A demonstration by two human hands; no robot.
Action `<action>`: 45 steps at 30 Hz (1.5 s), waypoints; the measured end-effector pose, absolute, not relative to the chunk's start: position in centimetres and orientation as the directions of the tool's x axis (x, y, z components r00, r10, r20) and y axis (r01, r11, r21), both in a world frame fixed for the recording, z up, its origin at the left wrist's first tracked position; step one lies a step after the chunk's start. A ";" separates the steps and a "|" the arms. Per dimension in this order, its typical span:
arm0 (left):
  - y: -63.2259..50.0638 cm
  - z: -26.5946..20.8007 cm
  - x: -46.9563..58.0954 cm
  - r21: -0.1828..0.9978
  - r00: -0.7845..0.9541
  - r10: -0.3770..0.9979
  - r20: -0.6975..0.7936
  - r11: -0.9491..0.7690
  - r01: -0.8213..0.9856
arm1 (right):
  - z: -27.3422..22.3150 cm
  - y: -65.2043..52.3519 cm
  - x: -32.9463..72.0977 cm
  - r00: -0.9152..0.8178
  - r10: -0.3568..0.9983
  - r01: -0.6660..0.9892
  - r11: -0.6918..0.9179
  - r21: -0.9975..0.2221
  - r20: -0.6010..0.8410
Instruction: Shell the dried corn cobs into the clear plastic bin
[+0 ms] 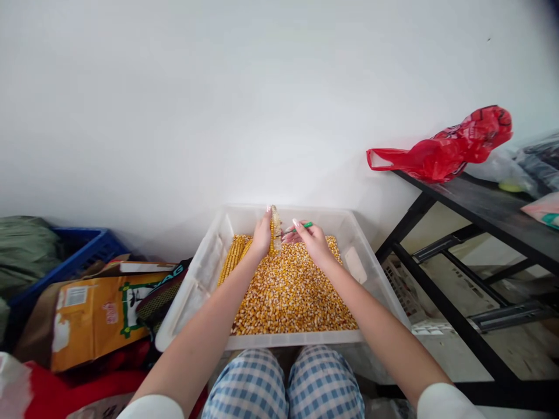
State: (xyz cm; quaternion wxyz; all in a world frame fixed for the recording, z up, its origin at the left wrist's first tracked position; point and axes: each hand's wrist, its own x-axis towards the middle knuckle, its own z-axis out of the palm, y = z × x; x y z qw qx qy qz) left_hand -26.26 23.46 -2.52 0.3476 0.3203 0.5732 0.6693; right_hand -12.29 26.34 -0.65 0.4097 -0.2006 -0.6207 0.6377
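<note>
My left hand (261, 235) is closed around a corn cob (276, 233), held upright over the tub. Kernels still cover the cob's left side, while its right side is stripped pale. In my right hand (312, 238) is a thin tool with a green handle (308, 225); its narrow tip points left at the cob, and I cannot tell whether it touches. Loose yellow corn kernels (297, 297) lie in a translucent plastic tub (297, 338). Unstripped corn cobs (231, 259) rest along the tub's left side.
Left of the tub are an orange printed bag (98, 314), a black mesh bag (163, 297) and a blue crate (82, 238). A black-framed table (484, 209) stands at right, with a red plastic bag (454, 151) on it. The white wall (262, 105) rises behind.
</note>
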 end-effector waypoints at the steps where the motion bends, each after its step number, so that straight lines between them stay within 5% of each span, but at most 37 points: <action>1: 23.4 -2.5 -26.2 0.991 -0.552 0.833 0.031 -0.099 -0.095 | -0.7 26.3 -12.3 -0.580 0.773 -0.269 0.118 -0.956 0.259; 18: 23.0 -3.0 -25.9 0.978 -0.520 0.833 0.189 -0.113 0.173 | -1.6 26.3 -12.4 -0.669 0.655 -0.149 0.344 -0.927 0.351; 32: 21.9 -2.8 -25.3 0.780 -0.338 0.812 0.476 -0.212 0.589 | -2.2 27.8 -12.9 -0.650 0.759 -0.181 -0.107 -0.978 0.037; 36: 22.4 -3.0 -25.2 0.854 -0.406 0.805 0.433 -0.223 0.470 | -2.9 28.0 -12.9 -0.635 0.771 -0.074 -0.009 -0.997 0.040; 40: 22.9 -2.5 -25.9 0.982 -0.607 0.776 0.172 -0.181 0.046 | -3.9 27.8 -13.0 -0.632 0.770 0.149 0.231 -0.961 0.087; 45: 23.4 -2.4 -26.8 0.944 -0.625 0.779 -0.043 -0.173 -0.281 | -2.2 26.7 -12.7 -0.600 0.761 -0.165 0.185 -0.969 0.247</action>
